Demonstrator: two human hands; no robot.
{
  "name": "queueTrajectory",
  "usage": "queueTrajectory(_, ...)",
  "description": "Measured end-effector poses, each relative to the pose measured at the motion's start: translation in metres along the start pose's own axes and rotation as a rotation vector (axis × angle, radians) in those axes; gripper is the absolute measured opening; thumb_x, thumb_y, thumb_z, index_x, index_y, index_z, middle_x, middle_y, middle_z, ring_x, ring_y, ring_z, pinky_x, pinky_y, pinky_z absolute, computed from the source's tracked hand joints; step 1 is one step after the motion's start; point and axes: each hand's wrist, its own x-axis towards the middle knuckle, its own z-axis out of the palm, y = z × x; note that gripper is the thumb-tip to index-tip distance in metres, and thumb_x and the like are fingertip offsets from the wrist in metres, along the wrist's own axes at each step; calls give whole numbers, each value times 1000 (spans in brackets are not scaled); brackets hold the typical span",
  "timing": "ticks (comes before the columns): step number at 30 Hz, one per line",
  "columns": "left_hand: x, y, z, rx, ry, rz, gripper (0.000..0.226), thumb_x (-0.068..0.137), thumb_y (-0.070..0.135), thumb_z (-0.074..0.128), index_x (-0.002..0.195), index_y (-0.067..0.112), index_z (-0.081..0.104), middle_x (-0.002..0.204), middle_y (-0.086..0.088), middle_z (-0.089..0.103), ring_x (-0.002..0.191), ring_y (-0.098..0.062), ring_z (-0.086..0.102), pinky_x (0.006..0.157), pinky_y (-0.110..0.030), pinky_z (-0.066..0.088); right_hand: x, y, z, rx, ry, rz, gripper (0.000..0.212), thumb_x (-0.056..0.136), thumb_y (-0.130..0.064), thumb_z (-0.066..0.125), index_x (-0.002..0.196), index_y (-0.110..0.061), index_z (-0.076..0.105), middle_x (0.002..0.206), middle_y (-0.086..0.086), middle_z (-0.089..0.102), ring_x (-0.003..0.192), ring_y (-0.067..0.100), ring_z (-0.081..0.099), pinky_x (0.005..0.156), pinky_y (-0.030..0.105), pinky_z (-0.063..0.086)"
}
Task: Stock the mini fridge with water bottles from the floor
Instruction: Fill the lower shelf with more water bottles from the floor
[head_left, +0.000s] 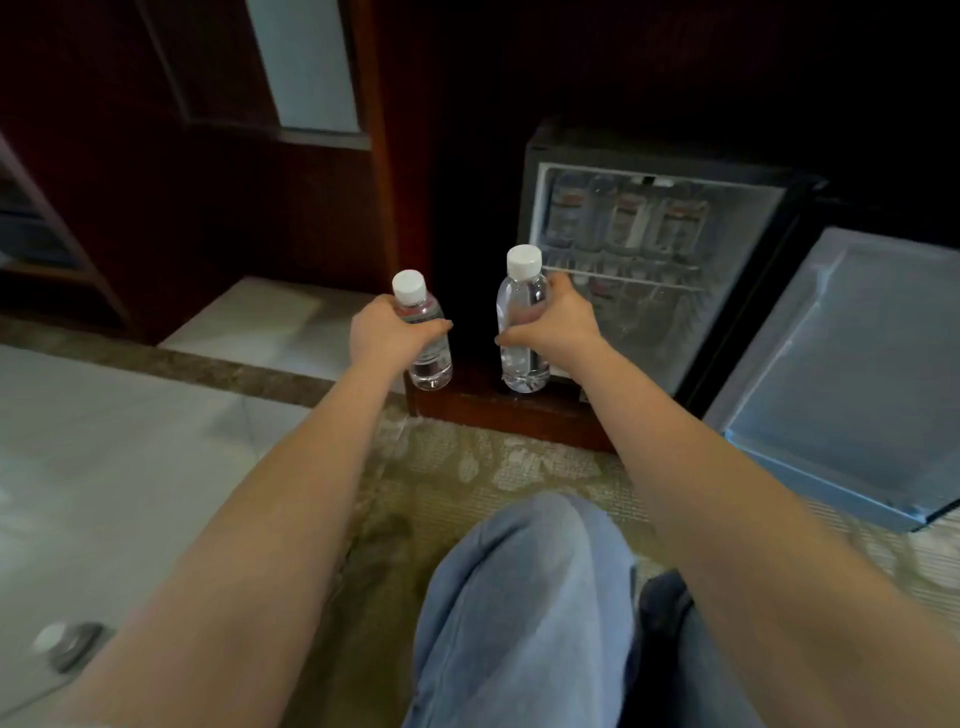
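Both arms stretched fwd. The left grip (387, 332) is curled round the middle of a small water bottle (432, 361), upright, white cap on top, thumb wrapped across the front. The right grip (558, 325) is curled round a 2nd water bottle (522, 299), also upright w/ white cap, just right of the 1st. The two bottles are apart, not touching.

Both are in front of the dark wood cabinet base (511, 413), at the left edge of the mini fridge (623, 150). Can't tell if their bottoms rest on the base or hang above it. The fridge door (852, 374) stands wide open to the right. Inside, the far upper level holds a row of bottles (628, 223), blurry, w/ a wire shelf (634, 279) below.

Near: a knee in blue jeans (524, 597) over patterned carpet (467, 467). Near left, on the pale tile floor (104, 467), a spare bottle (70, 644) w/ white cap, too blurred for more.
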Motion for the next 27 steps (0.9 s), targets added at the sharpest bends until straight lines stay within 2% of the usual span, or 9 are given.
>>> queueTrajectory(2, 10, 28, 17, -12, -21, 40, 62, 65, 49, 78, 113, 14, 62, 114, -4, 66, 108, -22, 61, 75, -26, 42, 12, 8, -19, 15, 43, 30, 84, 67, -26, 85, 134, -15, 35, 126, 6, 57, 119, 26, 53, 92, 42, 50)
queueTrajectory(4, 19, 50, 37, -35, -52, 77, 62, 65, 48, 79, 115, 14, 61, 114, -3, 66, 108, -22, 62, 75, -26, 43, 24, 18, -35, 23, 82, 65, 86, 67, -26, 84, 136, -15, 34, 130, 6, 56, 118, 26, 54, 90, 41, 50)
queueTrajectory(7, 31, 76, 72, -85, -108, 96, 61, 66, 44, 79, 117, 15, 60, 113, -2, 66, 106, -21, 62, 78, -28, 46, 42, 41, -56, 46, 131, 109, 80, 67, -26, 83, 133, -15, 37, 123, 6, 58, 112, 26, 57, 86, 41, 52)
queueTrajectory(9, 39, 87, 96, -102, -141, 93, 59, 67, 42, 78, 117, 15, 60, 113, -1, 65, 106, -20, 61, 79, -28, 47, 55, 59, -65, 70, 169, 141, 78, 68, -25, 82, 132, -15, 38, 124, 6, 56, 112, 27, 57, 88, 41, 51)
queueTrajectory(12, 49, 92, 136, -118, -176, 75, 56, 67, 39, 79, 115, 16, 61, 112, -1, 65, 104, -20, 61, 78, -28, 47, 73, 94, -71, 73, 205, 195, 85, 68, -25, 83, 139, -15, 36, 134, 6, 53, 119, 27, 54, 90, 38, 48)
queueTrajectory(15, 60, 87, 177, -76, -211, 55, 51, 64, 40, 80, 107, 17, 66, 104, 0, 68, 100, -19, 64, 74, -26, 47, 91, 136, -66, 64, 210, 228, 86, 67, -25, 84, 139, -16, 37, 133, 4, 54, 120, 26, 54, 85, 33, 45)
queueTrajectory(19, 81, 81, 224, -68, -257, 14, 53, 63, 40, 80, 109, 18, 64, 105, 1, 67, 99, -18, 63, 80, -27, 50, 123, 178, -55, 32, 203, 292, 85, 66, -26, 84, 137, -17, 39, 134, 4, 50, 119, 24, 52, 82, 28, 39)
queueTrajectory(23, 104, 70, 261, -108, -244, 22, 55, 61, 40, 82, 109, 19, 65, 102, 5, 67, 96, -14, 63, 77, -24, 47, 155, 211, -38, 42, 247, 288, 78, 66, -25, 85, 132, -15, 45, 128, 5, 55, 116, 23, 54, 82, 27, 40)
queueTrajectory(27, 114, 50, 293, -156, -124, 54, 54, 65, 40, 81, 111, 18, 64, 107, 2, 69, 103, -17, 63, 78, -23, 44, 179, 241, -17, 100, 257, 313, 71, 67, -19, 84, 128, -14, 49, 121, 4, 60, 112, 21, 57, 80, 25, 42)
